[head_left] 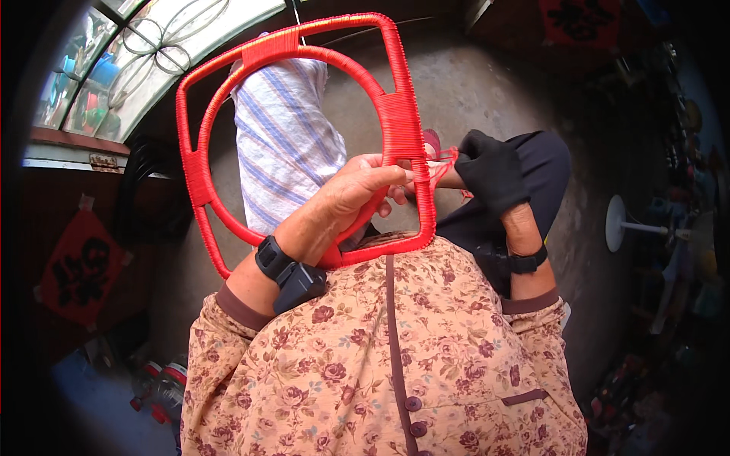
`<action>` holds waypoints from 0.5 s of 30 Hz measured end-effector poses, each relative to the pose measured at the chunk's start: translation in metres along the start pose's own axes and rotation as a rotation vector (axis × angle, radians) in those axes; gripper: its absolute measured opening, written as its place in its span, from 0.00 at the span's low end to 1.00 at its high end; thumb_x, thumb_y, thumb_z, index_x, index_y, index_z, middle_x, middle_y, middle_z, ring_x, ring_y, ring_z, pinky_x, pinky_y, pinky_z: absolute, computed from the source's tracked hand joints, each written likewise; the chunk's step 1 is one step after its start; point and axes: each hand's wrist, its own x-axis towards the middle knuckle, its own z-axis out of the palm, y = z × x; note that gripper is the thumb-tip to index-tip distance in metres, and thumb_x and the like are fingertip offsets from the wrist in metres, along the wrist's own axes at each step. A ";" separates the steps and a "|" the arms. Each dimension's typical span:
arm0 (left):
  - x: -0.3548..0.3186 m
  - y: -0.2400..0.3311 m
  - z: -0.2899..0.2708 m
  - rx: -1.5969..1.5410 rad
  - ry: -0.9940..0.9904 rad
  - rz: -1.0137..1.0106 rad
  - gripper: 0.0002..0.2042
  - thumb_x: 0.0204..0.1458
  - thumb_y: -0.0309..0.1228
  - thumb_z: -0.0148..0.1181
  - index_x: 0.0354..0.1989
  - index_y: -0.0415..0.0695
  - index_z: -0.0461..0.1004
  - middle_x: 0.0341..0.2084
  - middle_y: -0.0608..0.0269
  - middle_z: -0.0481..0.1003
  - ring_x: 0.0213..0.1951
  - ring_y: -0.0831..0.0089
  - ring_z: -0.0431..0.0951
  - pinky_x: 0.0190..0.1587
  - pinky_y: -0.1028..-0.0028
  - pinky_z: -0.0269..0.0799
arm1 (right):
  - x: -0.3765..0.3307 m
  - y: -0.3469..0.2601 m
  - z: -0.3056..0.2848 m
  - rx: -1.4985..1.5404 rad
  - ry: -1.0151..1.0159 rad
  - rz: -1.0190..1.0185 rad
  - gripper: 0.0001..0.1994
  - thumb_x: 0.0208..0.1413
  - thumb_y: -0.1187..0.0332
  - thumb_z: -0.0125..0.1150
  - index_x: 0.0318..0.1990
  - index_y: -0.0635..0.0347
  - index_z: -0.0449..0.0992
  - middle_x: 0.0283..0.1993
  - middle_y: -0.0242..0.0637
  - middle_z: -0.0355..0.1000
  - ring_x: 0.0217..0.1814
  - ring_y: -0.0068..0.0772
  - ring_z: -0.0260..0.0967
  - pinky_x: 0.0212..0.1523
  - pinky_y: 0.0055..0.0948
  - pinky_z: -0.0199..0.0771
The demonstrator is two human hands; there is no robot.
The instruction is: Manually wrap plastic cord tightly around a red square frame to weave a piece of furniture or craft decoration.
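Note:
A square frame with rounded corners and a ring inside it, all wound with red cord point(401, 125), leans over my lap. My bare left hand point(357, 186) reaches through the ring and is closed around the frame's right side, thumb on top. Thin loose red strands point(442, 167) stretch from that side to my right hand point(493, 173). That hand wears a black glove and is closed on the strands, just right of the frame. Its fingertips are partly hidden.
A blue-and-white striped cloth point(285, 137) covers my left leg beneath the frame. At the right, a white round disc on a stem point(616, 223) stands above the concrete floor point(532, 91). Bottles with red lids point(169, 384) stand lower left; a window point(144, 57) is upper left.

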 end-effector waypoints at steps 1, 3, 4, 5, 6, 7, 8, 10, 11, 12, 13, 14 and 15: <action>-0.001 0.000 -0.001 -0.009 0.010 -0.006 0.10 0.52 0.32 0.62 0.39 0.41 0.75 0.30 0.67 0.77 0.28 0.83 0.74 0.22 0.83 0.68 | 0.006 0.008 -0.004 -0.780 0.151 -0.058 0.07 0.56 0.67 0.59 0.38 0.59 0.76 0.40 0.34 0.76 0.37 0.29 0.75 0.40 0.29 0.76; 0.002 0.002 0.002 -0.019 0.010 -0.008 0.10 0.52 0.32 0.63 0.39 0.41 0.75 0.29 0.67 0.77 0.28 0.83 0.74 0.21 0.83 0.67 | 0.022 0.056 -0.031 -0.503 0.160 -0.057 0.08 0.56 0.67 0.58 0.41 0.60 0.75 0.42 0.37 0.76 0.38 0.32 0.75 0.41 0.31 0.76; 0.005 0.003 0.007 -0.019 0.015 0.016 0.09 0.52 0.32 0.63 0.39 0.41 0.75 0.29 0.68 0.76 0.27 0.83 0.74 0.21 0.84 0.67 | 0.024 0.082 -0.044 -0.221 0.173 -0.049 0.10 0.57 0.68 0.57 0.44 0.60 0.75 0.43 0.40 0.75 0.40 0.36 0.75 0.43 0.32 0.76; 0.005 0.004 0.009 -0.024 0.028 0.042 0.09 0.52 0.31 0.63 0.38 0.41 0.75 0.28 0.68 0.76 0.27 0.84 0.74 0.20 0.84 0.67 | 0.016 0.100 -0.046 0.738 0.069 -0.306 0.13 0.58 0.67 0.54 0.47 0.65 0.72 0.44 0.43 0.74 0.42 0.37 0.73 0.43 0.32 0.73; 0.003 0.003 0.008 -0.027 0.043 0.043 0.09 0.52 0.31 0.63 0.38 0.41 0.75 0.28 0.68 0.76 0.27 0.84 0.74 0.20 0.84 0.67 | 0.006 0.076 -0.039 0.989 0.107 -0.286 0.12 0.59 0.67 0.52 0.47 0.65 0.70 0.43 0.42 0.73 0.43 0.35 0.72 0.43 0.31 0.71; 0.002 0.001 0.007 -0.027 0.088 0.050 0.09 0.52 0.31 0.63 0.38 0.41 0.75 0.27 0.69 0.75 0.26 0.84 0.73 0.20 0.84 0.66 | -0.001 0.050 -0.032 1.241 0.147 -0.257 0.12 0.60 0.67 0.51 0.46 0.66 0.69 0.42 0.41 0.71 0.45 0.34 0.71 0.44 0.30 0.69; 0.002 0.002 0.006 -0.025 0.108 0.057 0.09 0.52 0.31 0.63 0.38 0.41 0.75 0.25 0.69 0.75 0.25 0.84 0.73 0.19 0.85 0.65 | -0.001 0.047 -0.031 1.235 0.154 -0.258 0.12 0.60 0.67 0.51 0.46 0.66 0.69 0.42 0.41 0.71 0.45 0.34 0.71 0.44 0.30 0.69; 0.003 -0.001 0.003 -0.023 0.086 0.058 0.09 0.52 0.31 0.63 0.38 0.41 0.75 0.24 0.69 0.74 0.24 0.84 0.72 0.18 0.85 0.64 | -0.002 0.043 -0.030 1.083 0.194 -0.279 0.11 0.60 0.68 0.51 0.45 0.66 0.69 0.40 0.41 0.71 0.43 0.34 0.71 0.43 0.30 0.70; 0.003 -0.001 0.003 -0.015 0.082 0.059 0.09 0.53 0.31 0.64 0.38 0.40 0.75 0.23 0.70 0.74 0.22 0.85 0.71 0.18 0.85 0.64 | -0.002 0.044 -0.030 1.017 0.207 -0.290 0.11 0.59 0.68 0.51 0.45 0.65 0.69 0.40 0.40 0.71 0.42 0.33 0.70 0.42 0.30 0.70; 0.002 -0.001 0.004 -0.012 0.085 0.059 0.09 0.53 0.31 0.64 0.38 0.40 0.75 0.23 0.70 0.74 0.22 0.85 0.71 0.18 0.85 0.64 | -0.002 0.045 -0.030 0.949 0.219 -0.299 0.10 0.59 0.68 0.51 0.44 0.65 0.69 0.39 0.40 0.70 0.41 0.33 0.70 0.42 0.30 0.70; 0.002 0.000 0.004 -0.013 0.083 0.065 0.09 0.53 0.31 0.64 0.38 0.40 0.75 0.22 0.70 0.73 0.20 0.85 0.70 0.17 0.85 0.63 | -0.002 0.045 -0.029 0.880 0.231 -0.308 0.10 0.59 0.69 0.51 0.44 0.65 0.69 0.38 0.40 0.70 0.41 0.33 0.70 0.42 0.30 0.70; 0.003 0.000 0.006 -0.015 0.078 0.069 0.09 0.53 0.31 0.64 0.38 0.40 0.74 0.21 0.71 0.72 0.18 0.85 0.69 0.17 0.85 0.62 | -0.003 0.046 -0.029 0.809 0.245 -0.315 0.10 0.59 0.69 0.51 0.43 0.65 0.69 0.38 0.40 0.70 0.40 0.33 0.70 0.41 0.30 0.70; 0.003 0.000 0.008 -0.015 0.075 0.067 0.09 0.53 0.31 0.64 0.38 0.40 0.74 0.21 0.71 0.72 0.18 0.85 0.69 0.17 0.85 0.62 | -0.004 0.047 -0.029 0.736 0.259 -0.320 0.09 0.59 0.69 0.51 0.43 0.65 0.69 0.37 0.39 0.70 0.39 0.33 0.69 0.41 0.30 0.70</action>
